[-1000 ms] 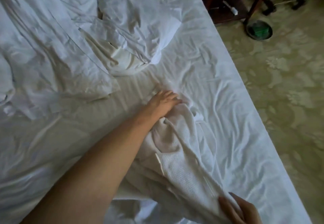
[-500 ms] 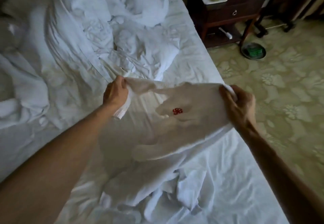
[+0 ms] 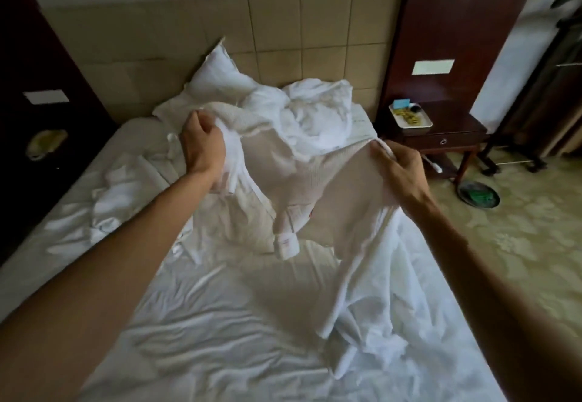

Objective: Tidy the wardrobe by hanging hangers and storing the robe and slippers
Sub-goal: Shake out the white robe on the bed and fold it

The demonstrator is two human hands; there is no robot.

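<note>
A white waffle-weave robe [image 3: 302, 187] hangs spread between my two hands above the bed. My left hand [image 3: 201, 146] grips a bunched part of its upper edge on the left. My right hand [image 3: 396, 165] pinches the upper edge on the right. A sleeve with a cuff [image 3: 285, 244] dangles in the middle, and the robe's lower part trails onto the sheet at the right. A small red mark shows beside the sleeve. No hangers, slippers or wardrobe are in view.
The bed [image 3: 220, 338] has a crumpled white sheet, a pillow [image 3: 220, 77] and a heaped duvet [image 3: 318, 111] by the tiled headboard. A dark nightstand [image 3: 441, 140] with a white tray [image 3: 409, 115] stands right. A round dish [image 3: 478, 193] lies on the patterned carpet.
Both hands lifted the robe off the sheet and higher, spreading it apart. My view rose from the mattress toward the headboard. The sleeve now hangs free in the middle.
</note>
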